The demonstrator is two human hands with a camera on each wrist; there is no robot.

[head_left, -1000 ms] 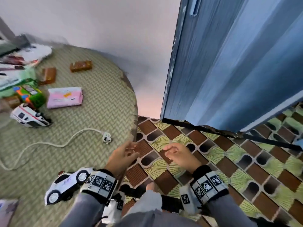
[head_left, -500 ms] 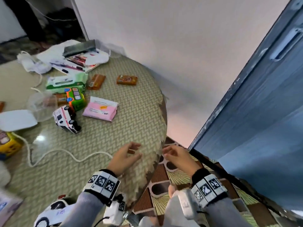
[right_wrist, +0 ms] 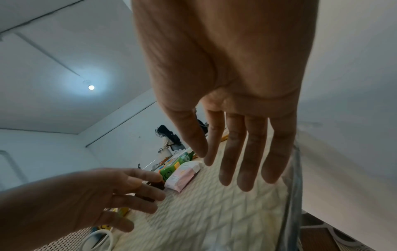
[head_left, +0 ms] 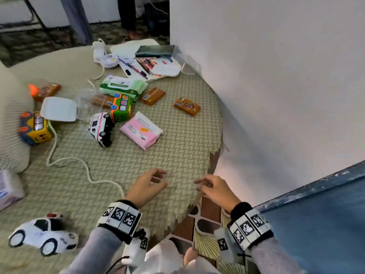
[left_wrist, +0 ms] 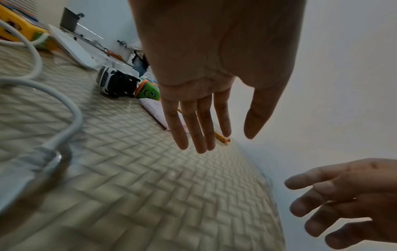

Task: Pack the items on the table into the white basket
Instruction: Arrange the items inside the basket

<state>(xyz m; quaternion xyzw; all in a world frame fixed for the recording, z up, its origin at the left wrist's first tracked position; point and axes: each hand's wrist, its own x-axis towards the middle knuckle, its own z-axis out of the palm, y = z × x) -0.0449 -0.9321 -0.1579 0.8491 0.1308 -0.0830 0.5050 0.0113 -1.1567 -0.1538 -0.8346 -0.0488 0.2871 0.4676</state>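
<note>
Both my hands hover empty, fingers loosely spread, over the near right edge of the round woven-mat table [head_left: 177,165]. My left hand [head_left: 158,177] is above the mat and my right hand [head_left: 201,184] is at the rim. Beyond them lie a pink pack [head_left: 141,130], a toy ambulance [head_left: 100,128], a green toy bus [head_left: 120,104], a green wipes pack [head_left: 122,86] and orange snack bars [head_left: 187,106]. A white toy police car [head_left: 43,236] sits near my left forearm. The white basket [head_left: 9,119] shows its perforated wall at the far left, beside a yellow toy bus [head_left: 34,127].
A white power cable [head_left: 79,163] snakes across the mat toward my left wrist. A white lid [head_left: 59,108], papers and pens [head_left: 146,68] lie at the back. A white wall [head_left: 276,95] borders the table on the right, with a blue door [head_left: 316,224] and patterned floor [head_left: 207,224] below.
The view has swung from the floor and door up to the table. Both hands have moved from above the floor to above the table's edge, still empty.
</note>
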